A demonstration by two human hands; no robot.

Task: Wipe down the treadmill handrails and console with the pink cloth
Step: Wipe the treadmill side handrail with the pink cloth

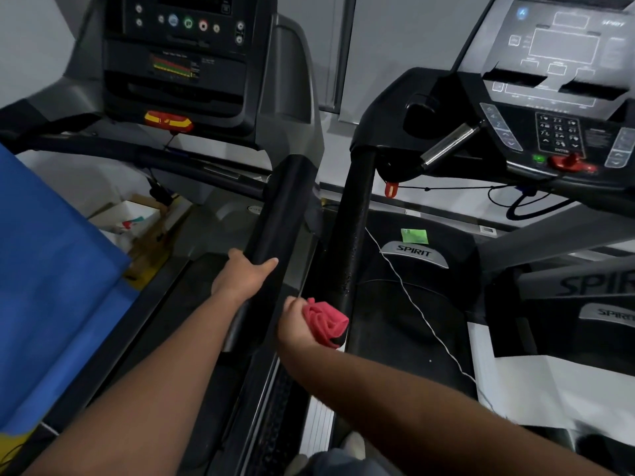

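My left hand grips the lower part of a black padded handrail belonging to the left treadmill, whose dark console rises above. My right hand holds the bunched pink cloth against the bottom end of the neighbouring black handrail of the right treadmill. That machine's console, with a keypad and a red stop knob, sits at the upper right. Both forearms reach in from the bottom of the view.
A blue sheet covers the left side. Cardboard boxes lie under the left treadmill's front. A thin white cord runs across the right treadmill's motor cover, marked SPIRIT. A chrome grip bar juts below the right console.
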